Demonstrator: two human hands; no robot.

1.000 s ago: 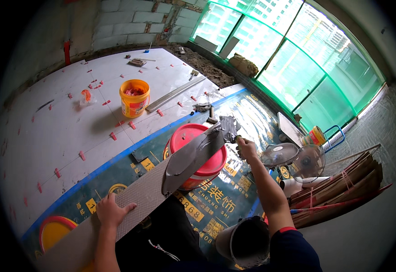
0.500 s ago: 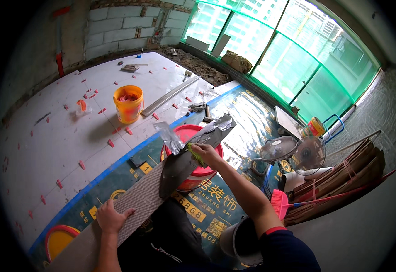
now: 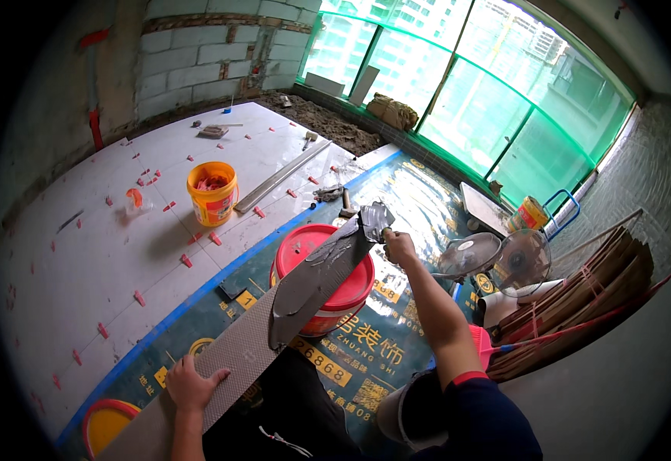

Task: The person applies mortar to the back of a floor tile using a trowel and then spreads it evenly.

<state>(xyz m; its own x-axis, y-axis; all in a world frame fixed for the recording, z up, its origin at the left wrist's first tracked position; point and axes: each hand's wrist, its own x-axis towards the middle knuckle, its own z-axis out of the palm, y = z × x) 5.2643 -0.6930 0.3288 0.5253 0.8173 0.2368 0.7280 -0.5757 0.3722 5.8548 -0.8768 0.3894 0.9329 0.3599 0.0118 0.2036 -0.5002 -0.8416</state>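
My left hand (image 3: 193, 388) grips the near part of a long tile strip (image 3: 235, 349) with a dimpled grey back, slanting up toward the right. The strip lies over a red-lidded bucket (image 3: 344, 296). Wet grey adhesive (image 3: 304, 286) coats its far half. My right hand (image 3: 398, 247) is closed on the handle of a trowel, whose adhesive-smeared metal blade (image 3: 374, 220) is at the strip's far end. A dark bucket (image 3: 408, 403) stands below my right arm.
Laid white tiles (image 3: 82, 276) with red clips carry a yellow bucket (image 3: 211, 206) and a metal straightedge (image 3: 281, 175). Printed protective sheeting (image 3: 374, 361) covers the near floor. Right: fan (image 3: 516, 261), cart (image 3: 485, 207), cardboard bundle (image 3: 581, 307), pink broom (image 3: 480, 342). Green-netted windows (image 3: 473, 123) stand behind.
Half a second ago the trowel was over the strip's middle; it has moved up and right to the far end, near where it was a second ago. My left hand stays on the strip.
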